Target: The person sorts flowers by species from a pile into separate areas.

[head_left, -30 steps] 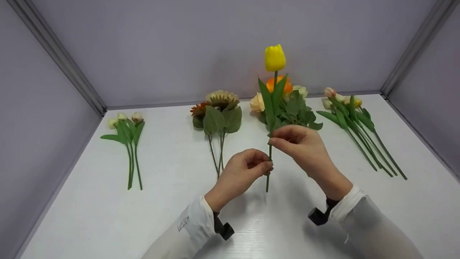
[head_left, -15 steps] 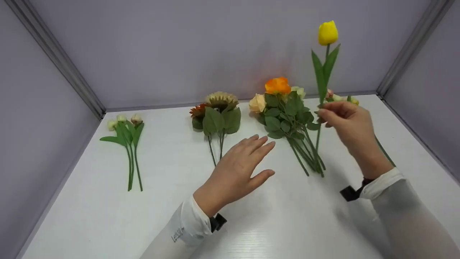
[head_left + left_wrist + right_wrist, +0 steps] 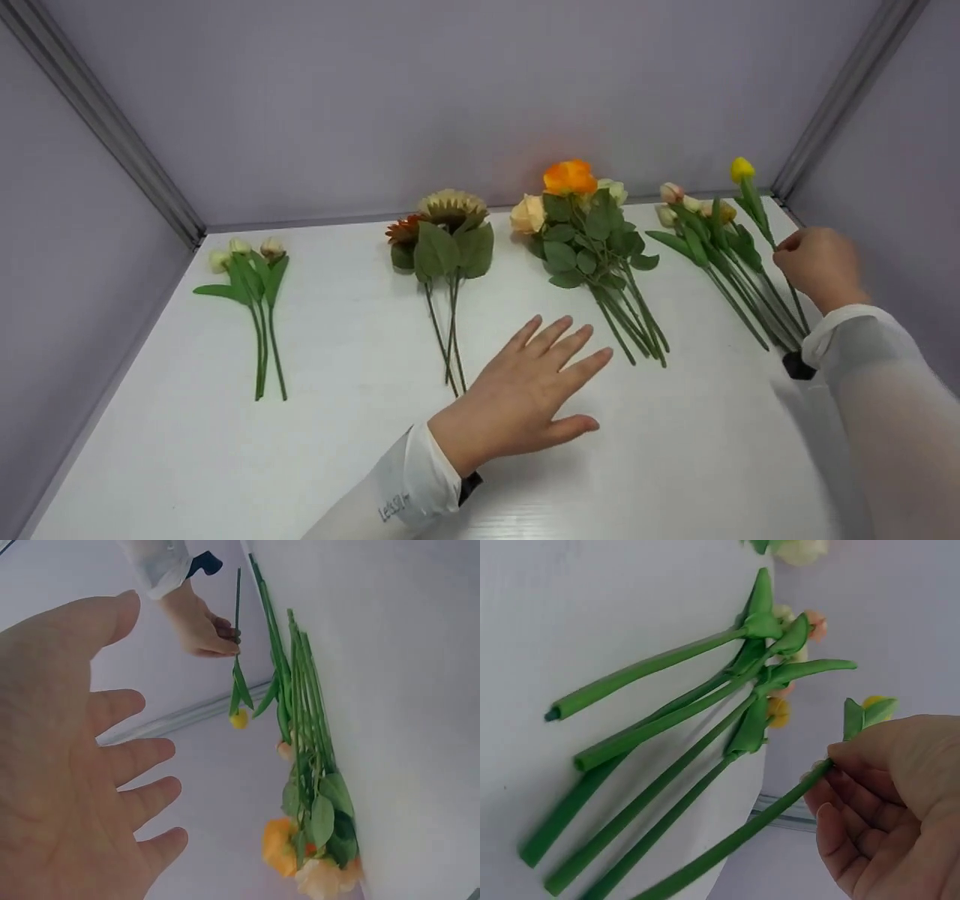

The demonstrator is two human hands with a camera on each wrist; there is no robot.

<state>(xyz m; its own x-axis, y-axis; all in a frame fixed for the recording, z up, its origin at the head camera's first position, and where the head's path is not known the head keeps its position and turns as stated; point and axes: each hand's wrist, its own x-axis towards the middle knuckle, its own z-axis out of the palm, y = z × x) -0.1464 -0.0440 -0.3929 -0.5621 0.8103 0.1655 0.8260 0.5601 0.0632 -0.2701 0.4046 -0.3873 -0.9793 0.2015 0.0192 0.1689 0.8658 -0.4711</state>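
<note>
A bright yellow tulip (image 3: 742, 169) is pinched by its green stem between thumb and fingers of my right hand (image 3: 819, 268). It is at the far right, just beside a group of tulips (image 3: 709, 236) with pink, pale and yellow heads lying on the white table. In the right wrist view the held stem (image 3: 742, 834) slants below those lying stems. My left hand (image 3: 525, 390) hovers over the middle of the table, palm down, fingers spread, holding nothing. The left wrist view shows its bare palm (image 3: 52, 765) and spread fingers.
Roses (image 3: 570, 178), orange, peach and pale, lie right of centre at the back. Sunflower-like blooms (image 3: 452, 206) lie left of them, their stems partly behind my left hand. Several pale tulips (image 3: 255, 281) lie at the left. Grey walls (image 3: 480, 90) enclose the white table (image 3: 352, 315).
My left hand has let go of the yellow tulip's stem and spread its fingers. My right hand has carried the tulip right and lowered it beside the other tulips.
</note>
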